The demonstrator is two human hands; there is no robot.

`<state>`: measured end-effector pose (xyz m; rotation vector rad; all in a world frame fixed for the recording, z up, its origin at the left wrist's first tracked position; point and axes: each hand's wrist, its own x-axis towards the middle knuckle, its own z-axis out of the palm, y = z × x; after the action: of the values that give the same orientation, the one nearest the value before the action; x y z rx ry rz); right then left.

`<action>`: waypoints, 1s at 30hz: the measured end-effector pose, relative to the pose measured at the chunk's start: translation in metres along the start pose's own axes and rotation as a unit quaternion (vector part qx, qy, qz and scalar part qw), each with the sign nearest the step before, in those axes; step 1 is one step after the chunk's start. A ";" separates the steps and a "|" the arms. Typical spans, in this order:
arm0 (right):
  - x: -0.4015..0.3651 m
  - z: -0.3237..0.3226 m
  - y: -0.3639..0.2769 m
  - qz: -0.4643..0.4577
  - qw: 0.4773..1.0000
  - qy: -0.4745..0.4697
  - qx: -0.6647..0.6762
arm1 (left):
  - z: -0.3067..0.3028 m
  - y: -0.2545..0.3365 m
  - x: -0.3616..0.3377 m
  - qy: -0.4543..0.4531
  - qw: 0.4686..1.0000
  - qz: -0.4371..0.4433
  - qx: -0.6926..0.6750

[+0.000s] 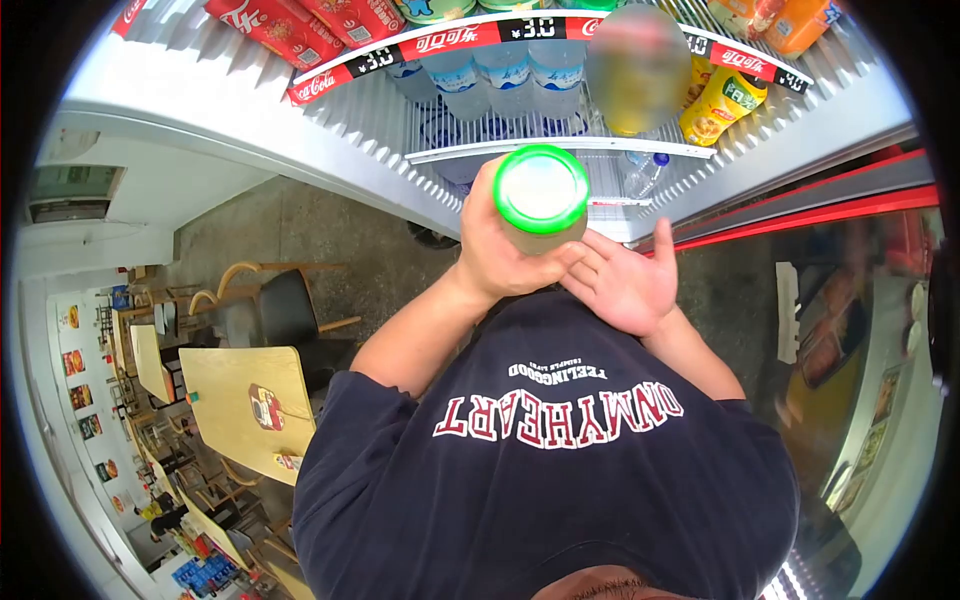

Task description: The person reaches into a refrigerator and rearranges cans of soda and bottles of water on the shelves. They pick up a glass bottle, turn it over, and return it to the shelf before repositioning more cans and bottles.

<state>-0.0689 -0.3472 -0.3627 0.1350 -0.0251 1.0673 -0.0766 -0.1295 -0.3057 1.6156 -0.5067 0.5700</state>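
Note:
Seen from above, a bottle with a bright green rim and a pale round top (pixel 543 189) stands upright in front of my chest. My left hand (pixel 492 238) is wrapped around its body from the left, thumb across the near side. Most of the bottle below the top is hidden. My right hand (pixel 632 283) is open, palm up, fingers stretched toward the bottle and thumb raised. Its fingertips overlap the left thumb just under the bottle.
An open drinks fridge (pixel 640 178) is ahead, with water bottles (pixel 505 80), red cans (pixel 280 25) and yellow drinks (pixel 725 105) on its shelves. Its red-edged door (pixel 800 205) is at right. A wooden table (pixel 235 385) and black chair (pixel 288 308) stand at left.

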 end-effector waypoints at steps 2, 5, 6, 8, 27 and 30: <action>0.006 -0.016 -0.004 -0.014 0.994 0.093 0.047 | 0.003 -0.002 -0.003 -0.004 1.000 -0.006 0.003; 0.012 0.001 0.014 -0.005 0.999 0.022 0.043 | 0.013 -0.005 -0.011 -0.008 0.999 -0.040 -0.012; 0.012 0.008 0.019 0.003 0.997 -0.044 0.064 | 0.017 -0.004 -0.014 -0.010 0.998 -0.060 -0.023; 0.011 -0.007 0.016 0.001 0.999 0.011 0.035 | 0.009 -0.011 -0.016 -0.043 0.997 -0.061 0.005; 0.012 0.123 -0.031 -0.304 0.399 -0.116 -0.858 | 0.016 0.014 -0.021 -0.036 0.997 -0.027 0.069; 0.020 0.126 -0.027 -0.283 0.313 -0.146 -0.895 | 0.019 0.013 -0.023 -0.038 0.997 -0.038 0.061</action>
<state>-0.0298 -0.3586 -0.2384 -1.6441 -1.3858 -0.2554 -0.1008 -0.1500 -0.3118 1.7709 -0.4721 0.4913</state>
